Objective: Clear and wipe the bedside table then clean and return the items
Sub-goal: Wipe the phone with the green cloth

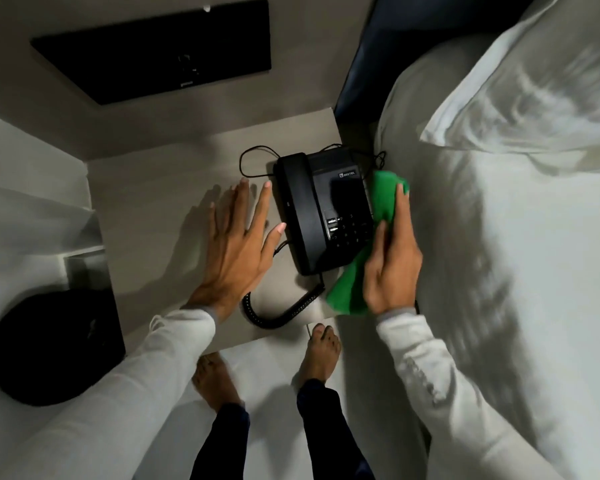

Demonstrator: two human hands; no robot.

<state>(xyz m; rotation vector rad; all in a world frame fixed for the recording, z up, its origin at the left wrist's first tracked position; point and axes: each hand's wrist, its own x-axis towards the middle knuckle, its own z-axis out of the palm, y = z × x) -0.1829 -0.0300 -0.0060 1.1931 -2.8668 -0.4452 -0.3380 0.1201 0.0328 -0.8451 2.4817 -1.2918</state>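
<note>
A black corded telephone [321, 209] sits on the right part of the beige bedside table [160, 209], its handset on the cradle and its coiled cord [278, 311] looping toward the front edge. My right hand [394, 258] holds a green cloth [383, 195] pressed against the phone's right side. My left hand [238, 244] hovers flat over the table just left of the phone, fingers spread, the thumb tip close to the handset.
A bed [516, 271] with white sheets and a pillow [534, 84] borders the table on the right. A black round bin [49, 348] stands on the floor at the left. A dark panel [160, 46] hangs on the wall behind. My bare feet stand below the table's front edge.
</note>
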